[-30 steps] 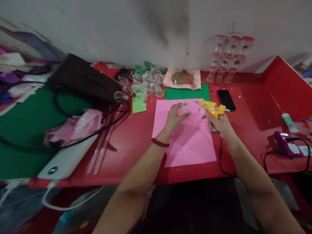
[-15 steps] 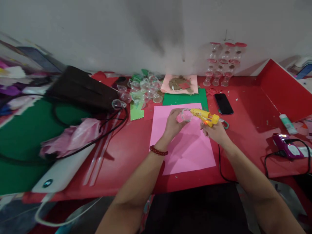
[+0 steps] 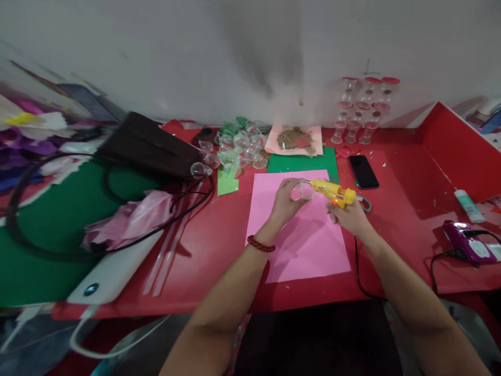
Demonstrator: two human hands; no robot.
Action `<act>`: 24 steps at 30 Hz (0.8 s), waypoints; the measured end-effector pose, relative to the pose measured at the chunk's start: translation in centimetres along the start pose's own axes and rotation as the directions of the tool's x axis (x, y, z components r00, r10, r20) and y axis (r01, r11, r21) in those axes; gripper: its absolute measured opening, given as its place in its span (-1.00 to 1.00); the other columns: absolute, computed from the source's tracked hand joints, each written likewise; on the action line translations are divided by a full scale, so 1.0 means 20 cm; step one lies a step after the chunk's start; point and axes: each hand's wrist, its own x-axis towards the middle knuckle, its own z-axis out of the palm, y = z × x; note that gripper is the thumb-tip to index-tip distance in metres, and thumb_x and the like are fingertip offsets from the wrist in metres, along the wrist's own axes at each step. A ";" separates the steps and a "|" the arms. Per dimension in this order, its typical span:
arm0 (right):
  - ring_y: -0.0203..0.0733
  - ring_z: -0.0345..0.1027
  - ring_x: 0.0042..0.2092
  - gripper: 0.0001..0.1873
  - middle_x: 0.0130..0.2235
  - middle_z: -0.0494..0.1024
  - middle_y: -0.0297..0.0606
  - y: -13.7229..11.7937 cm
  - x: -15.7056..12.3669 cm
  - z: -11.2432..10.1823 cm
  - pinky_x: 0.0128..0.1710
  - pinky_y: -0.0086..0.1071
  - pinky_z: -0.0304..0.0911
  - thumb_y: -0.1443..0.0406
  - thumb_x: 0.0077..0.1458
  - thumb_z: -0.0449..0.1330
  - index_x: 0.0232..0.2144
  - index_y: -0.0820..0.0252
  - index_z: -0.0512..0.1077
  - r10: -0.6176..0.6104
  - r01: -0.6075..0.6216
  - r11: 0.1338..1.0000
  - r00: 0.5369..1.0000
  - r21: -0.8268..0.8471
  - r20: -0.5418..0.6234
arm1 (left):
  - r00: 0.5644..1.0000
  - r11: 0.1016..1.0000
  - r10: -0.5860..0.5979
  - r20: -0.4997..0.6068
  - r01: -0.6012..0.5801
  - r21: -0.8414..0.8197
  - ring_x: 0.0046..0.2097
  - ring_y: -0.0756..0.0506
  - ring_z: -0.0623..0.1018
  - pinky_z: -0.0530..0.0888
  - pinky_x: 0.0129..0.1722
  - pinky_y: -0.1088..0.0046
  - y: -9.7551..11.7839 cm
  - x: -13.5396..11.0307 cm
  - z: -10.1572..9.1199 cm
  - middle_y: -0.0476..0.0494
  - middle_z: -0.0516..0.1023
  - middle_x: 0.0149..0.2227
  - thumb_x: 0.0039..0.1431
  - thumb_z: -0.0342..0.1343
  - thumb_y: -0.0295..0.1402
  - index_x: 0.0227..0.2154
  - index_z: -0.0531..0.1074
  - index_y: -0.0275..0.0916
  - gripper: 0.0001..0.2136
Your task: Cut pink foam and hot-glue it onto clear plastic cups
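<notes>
Two hands met above the pink paper sheet (image 3: 309, 245): my left hand (image 3: 285, 202) clamped its fingers round a small clear plastic cup (image 3: 300, 190), steadying it for the yellow hot-glue gun (image 3: 332, 191), which my right hand (image 3: 350, 215) gripped tight with the nozzle at the cup.

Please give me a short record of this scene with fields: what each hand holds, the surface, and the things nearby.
Left hand: left hand holds a clear plastic piece
Right hand: right hand grips a yellow glue gun, nozzle at the clear plastic piece
Under the hands: pink sheet
Surface: red table
Nearby: black phone, green sheet, pile of clear cups
</notes>
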 end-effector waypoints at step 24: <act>-0.41 0.11 -0.72 -0.54 -0.70 0.31 -0.50 -0.05 0.00 -0.01 -0.75 -0.48 0.04 -0.08 -0.13 0.33 -0.51 0.12 0.29 0.079 -0.076 0.994 0.996 0.073 -0.046 | 1.000 1.000 0.003 0.000 -0.003 0.020 0.08 -0.20 0.51 0.49 0.12 0.15 0.03 0.00 0.00 -0.15 0.57 -0.04 0.01 0.36 -0.40 -0.02 0.53 -0.13 -0.59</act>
